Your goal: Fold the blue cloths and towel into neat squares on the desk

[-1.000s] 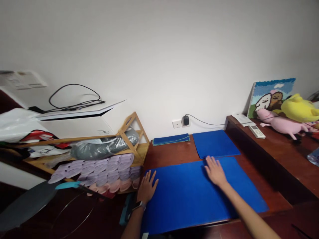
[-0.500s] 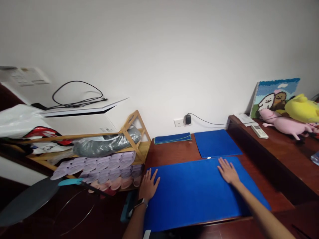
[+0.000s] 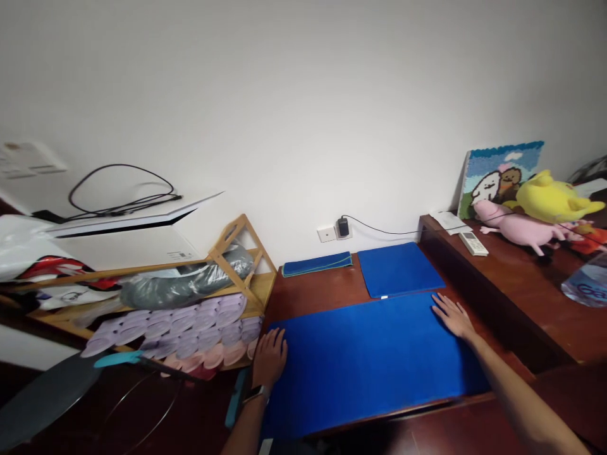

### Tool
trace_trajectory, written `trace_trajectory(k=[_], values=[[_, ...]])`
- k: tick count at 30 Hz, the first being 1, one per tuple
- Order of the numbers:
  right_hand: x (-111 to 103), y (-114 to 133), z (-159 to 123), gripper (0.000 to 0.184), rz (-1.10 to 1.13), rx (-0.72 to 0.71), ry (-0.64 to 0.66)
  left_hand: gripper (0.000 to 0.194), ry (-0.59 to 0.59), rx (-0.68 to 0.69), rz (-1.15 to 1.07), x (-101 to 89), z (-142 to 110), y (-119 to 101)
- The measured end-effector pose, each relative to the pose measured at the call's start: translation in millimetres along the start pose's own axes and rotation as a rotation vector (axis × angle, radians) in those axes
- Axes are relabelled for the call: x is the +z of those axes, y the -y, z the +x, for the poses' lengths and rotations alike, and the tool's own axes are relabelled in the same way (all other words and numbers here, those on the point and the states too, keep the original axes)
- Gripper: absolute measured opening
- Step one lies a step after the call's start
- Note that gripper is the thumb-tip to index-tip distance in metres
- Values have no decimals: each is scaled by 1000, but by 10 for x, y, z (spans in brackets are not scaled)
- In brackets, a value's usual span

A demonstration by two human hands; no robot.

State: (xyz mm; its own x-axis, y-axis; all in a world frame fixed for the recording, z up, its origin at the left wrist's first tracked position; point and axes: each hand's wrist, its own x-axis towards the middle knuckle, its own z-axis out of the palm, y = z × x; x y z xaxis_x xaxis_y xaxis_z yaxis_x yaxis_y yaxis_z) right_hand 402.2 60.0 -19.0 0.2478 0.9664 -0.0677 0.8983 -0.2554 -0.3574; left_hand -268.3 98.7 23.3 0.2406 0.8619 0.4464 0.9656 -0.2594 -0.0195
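A large blue cloth lies spread flat over the front of the reddish-brown table. My left hand, with a watch at the wrist, rests on its left edge, fingers stretched out. At the cloth's far right corner lies my right hand, fingers spread and holding nothing. Behind the large cloth is a smaller blue folded cloth with a small white tag on its front edge. Against the wall is a narrow folded blue cloth with green edging.
On the left, a wooden rack holds lilac and pink slippers, a plastic-wrapped grey roll and a white box. The raised right surface bears a remote control, plush toys and a dog picture.
My right hand has slid rightward across the large cloth to its far right corner. My left hand stays at the left edge, its fingers a little closer together. The view has shifted slightly.
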Motion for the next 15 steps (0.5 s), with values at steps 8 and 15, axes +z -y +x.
trace_trajectory(k=[8, 15], values=[[-92, -198, 100, 59, 131, -35, -20, 31, 99, 557, -337, -340, -22, -2385], [46, -235, 128, 58, 185, -47, -86, 26, 271, 882, -477, -268, -321, -4876]])
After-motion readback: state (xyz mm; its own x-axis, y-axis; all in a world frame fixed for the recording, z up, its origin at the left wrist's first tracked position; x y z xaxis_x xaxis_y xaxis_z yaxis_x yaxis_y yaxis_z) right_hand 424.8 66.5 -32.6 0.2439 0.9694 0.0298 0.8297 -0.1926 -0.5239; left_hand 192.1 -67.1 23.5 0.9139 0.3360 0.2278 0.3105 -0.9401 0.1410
